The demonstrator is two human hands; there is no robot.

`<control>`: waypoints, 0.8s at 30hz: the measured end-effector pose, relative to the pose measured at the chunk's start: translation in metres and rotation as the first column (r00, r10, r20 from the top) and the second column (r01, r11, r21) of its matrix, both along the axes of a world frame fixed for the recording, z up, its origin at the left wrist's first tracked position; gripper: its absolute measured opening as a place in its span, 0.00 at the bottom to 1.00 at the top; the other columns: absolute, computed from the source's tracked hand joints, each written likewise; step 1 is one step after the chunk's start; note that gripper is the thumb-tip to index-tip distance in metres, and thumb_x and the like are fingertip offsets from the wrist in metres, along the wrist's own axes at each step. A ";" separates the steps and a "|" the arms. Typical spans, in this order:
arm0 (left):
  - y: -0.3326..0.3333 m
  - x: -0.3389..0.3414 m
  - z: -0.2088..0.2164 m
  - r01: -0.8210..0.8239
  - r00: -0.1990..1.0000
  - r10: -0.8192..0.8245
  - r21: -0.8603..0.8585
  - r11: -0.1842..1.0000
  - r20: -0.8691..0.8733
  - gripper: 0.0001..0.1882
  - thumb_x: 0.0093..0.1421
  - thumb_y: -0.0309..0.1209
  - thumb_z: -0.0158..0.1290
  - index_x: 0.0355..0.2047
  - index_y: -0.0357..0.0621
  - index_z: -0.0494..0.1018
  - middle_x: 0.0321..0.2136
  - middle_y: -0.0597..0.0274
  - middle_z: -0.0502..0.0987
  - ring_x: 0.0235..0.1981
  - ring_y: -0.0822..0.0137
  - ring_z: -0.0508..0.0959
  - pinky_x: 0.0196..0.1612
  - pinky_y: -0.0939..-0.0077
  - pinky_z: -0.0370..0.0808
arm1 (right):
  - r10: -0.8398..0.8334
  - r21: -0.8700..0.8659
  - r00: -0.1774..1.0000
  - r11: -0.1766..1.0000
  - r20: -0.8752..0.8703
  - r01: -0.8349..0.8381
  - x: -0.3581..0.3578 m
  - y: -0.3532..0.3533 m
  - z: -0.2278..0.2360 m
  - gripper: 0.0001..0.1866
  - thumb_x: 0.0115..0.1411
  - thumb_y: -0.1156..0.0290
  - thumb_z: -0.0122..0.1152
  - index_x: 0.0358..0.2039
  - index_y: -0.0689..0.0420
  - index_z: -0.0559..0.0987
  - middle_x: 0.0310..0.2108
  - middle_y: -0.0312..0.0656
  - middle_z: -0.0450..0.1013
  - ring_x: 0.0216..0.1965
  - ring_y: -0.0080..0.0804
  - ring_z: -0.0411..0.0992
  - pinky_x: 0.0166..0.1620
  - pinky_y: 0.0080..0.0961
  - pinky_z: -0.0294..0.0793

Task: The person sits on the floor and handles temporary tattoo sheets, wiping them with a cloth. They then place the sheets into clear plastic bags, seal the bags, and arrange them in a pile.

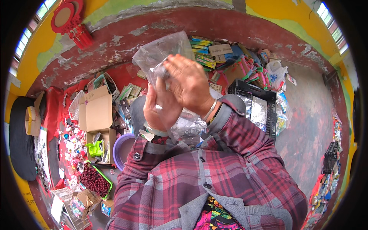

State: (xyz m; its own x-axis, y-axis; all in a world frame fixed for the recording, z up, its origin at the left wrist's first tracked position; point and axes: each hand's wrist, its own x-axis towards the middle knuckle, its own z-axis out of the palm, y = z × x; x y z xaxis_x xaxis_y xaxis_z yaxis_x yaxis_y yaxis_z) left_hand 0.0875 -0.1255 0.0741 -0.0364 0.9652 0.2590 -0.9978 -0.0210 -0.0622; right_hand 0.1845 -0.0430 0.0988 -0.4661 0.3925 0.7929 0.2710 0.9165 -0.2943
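A large clear plastic bag (165,48) stands up in front of me, its upper part puffed out and its lower part hanging past my hands toward my lap. My left hand (165,109) grips the bag from below, thumb upright against the film. Across it from the right lies my right hand (189,82), its fingers pressed together over the gathered plastic. The two palms face each other with the film between them. More clear packets (189,126) rest on my lap beneath the wrists. Whether anything small is inside the pinched film is hidden.
At left are an open cardboard box (96,109) with a green item, a purple basin (122,151) and a green-rimmed tray (96,180) of dark red beads. A black crate (251,90) stands at right. Packaged goods (207,50) lie by the wall.
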 end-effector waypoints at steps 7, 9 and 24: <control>0.002 -0.003 -0.002 -0.070 0.935 0.077 0.033 0.997 -0.347 0.27 0.64 0.52 0.31 0.63 0.69 0.46 0.63 0.49 0.46 0.61 0.43 0.53 0.60 0.42 0.48 | 0.005 -0.556 0.977 0.822 -0.213 -0.126 0.012 0.018 -0.019 0.16 0.62 0.62 0.48 0.34 0.64 0.74 0.28 0.54 0.71 0.30 0.44 0.72 0.31 0.33 0.68; 0.000 -0.008 0.002 -0.095 0.932 0.091 0.008 0.995 -0.350 0.28 0.64 0.52 0.31 0.63 0.69 0.46 0.63 0.48 0.46 0.61 0.40 0.51 0.60 0.39 0.47 | 0.110 -0.724 0.984 0.666 -0.144 -0.180 0.025 0.027 -0.034 0.15 0.62 0.62 0.49 0.33 0.63 0.74 0.25 0.52 0.71 0.28 0.38 0.72 0.31 0.31 0.67; 0.005 -0.008 0.002 -0.021 0.954 0.015 -0.018 1.000 -0.300 0.29 0.64 0.51 0.31 0.64 0.64 0.45 0.63 0.47 0.47 0.63 0.43 0.49 0.60 0.38 0.44 | -0.064 -0.216 0.975 0.976 -0.213 0.016 0.032 0.059 0.019 0.13 0.57 0.67 0.55 0.40 0.59 0.76 0.39 0.48 0.74 0.40 0.42 0.71 0.41 0.31 0.69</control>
State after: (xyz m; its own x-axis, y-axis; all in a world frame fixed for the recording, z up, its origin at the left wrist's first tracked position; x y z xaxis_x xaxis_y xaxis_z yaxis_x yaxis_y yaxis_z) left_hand 0.0793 -0.1206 0.0759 0.0225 0.9704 0.2404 -0.9699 -0.0371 0.2408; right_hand 0.2167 0.0163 0.1176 -0.2720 0.5769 0.7702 0.2138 0.8166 -0.5361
